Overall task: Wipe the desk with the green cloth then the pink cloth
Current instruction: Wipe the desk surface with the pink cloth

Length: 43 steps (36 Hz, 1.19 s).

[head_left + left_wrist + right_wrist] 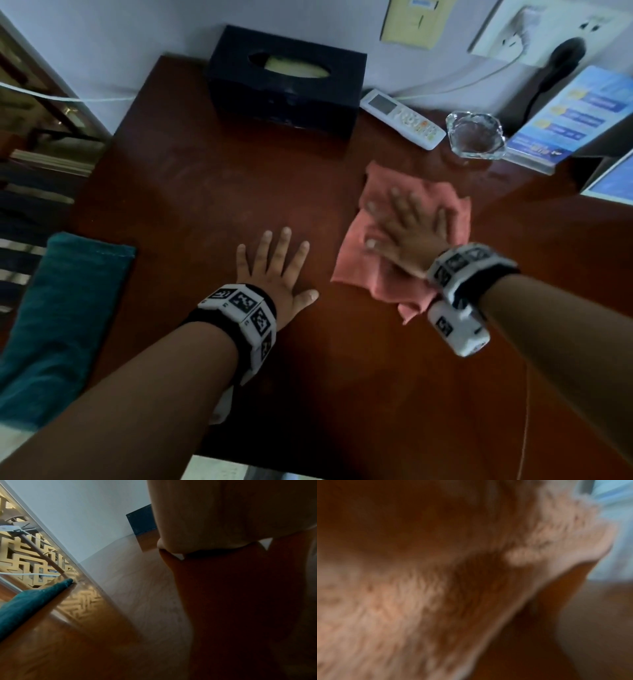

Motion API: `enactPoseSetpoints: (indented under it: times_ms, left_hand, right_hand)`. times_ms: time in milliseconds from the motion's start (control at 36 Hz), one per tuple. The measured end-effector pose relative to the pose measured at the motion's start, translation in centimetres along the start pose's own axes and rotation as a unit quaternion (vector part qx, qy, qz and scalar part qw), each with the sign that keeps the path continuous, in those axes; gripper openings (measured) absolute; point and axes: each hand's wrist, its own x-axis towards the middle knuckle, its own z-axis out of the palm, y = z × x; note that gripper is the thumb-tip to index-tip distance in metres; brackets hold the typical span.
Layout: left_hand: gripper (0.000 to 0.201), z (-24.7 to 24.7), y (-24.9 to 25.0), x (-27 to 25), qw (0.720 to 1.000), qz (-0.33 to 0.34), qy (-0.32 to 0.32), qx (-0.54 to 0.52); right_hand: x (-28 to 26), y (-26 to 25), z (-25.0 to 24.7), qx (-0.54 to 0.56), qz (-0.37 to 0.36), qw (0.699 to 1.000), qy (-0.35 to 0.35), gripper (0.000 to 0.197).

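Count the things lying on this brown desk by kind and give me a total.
Cloths: 2, crumpled pink cloth, folded green cloth
Dark tissue box: 1
White remote control: 1
Clear glass ashtray: 1
Blue printed leaflet stand: 1
Total: 6

Flat right hand (407, 233) on pink cloth (363, 260)

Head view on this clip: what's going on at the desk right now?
A person is wiping a dark wooden desk. Their right hand presses flat, fingers spread, on the pink cloth, toward the desk's right side. The left hand rests flat and bare on the wood beside it. The green cloth lies folded at the left edge, untouched. A tissue box, remote and glass ashtray sit along the back.
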Motion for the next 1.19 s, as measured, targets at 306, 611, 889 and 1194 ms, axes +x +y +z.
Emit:
enactPoseSetpoints:
  times_ms: [306, 611, 889, 1194]
  left_hand:
    - [0.079, -2.0, 0.8, -0.1, 0.998, -0.027, -0.047, -0.007]
    - [0.054, -9.3, 6.4, 3.5, 0.994, -0.017, 0.095, 0.053]
    - [0.072, -6.1, 10.1, 6.9, 1.000, 0.022, 0.017, -0.014]
    - [0.072, -5.9, 10.4, 7.0, 1.000, 0.006, -0.004, -0.009]
  right_hand:
    - [-5.2, -1.3, 2.5, 0.025, 0.039, 0.999, 0.012, 0.072]
    - [-6.4, 1.9, 3.2, 0.036, -0.035, 0.999, -0.017, 0.076]
    - [0.0, 14.0, -0.3, 0.120, 0.188, 0.974, 0.044, 0.076]
    - [1.7, 16.3, -0.9, 0.126, 0.292, 0.945, 0.072, 0.082]
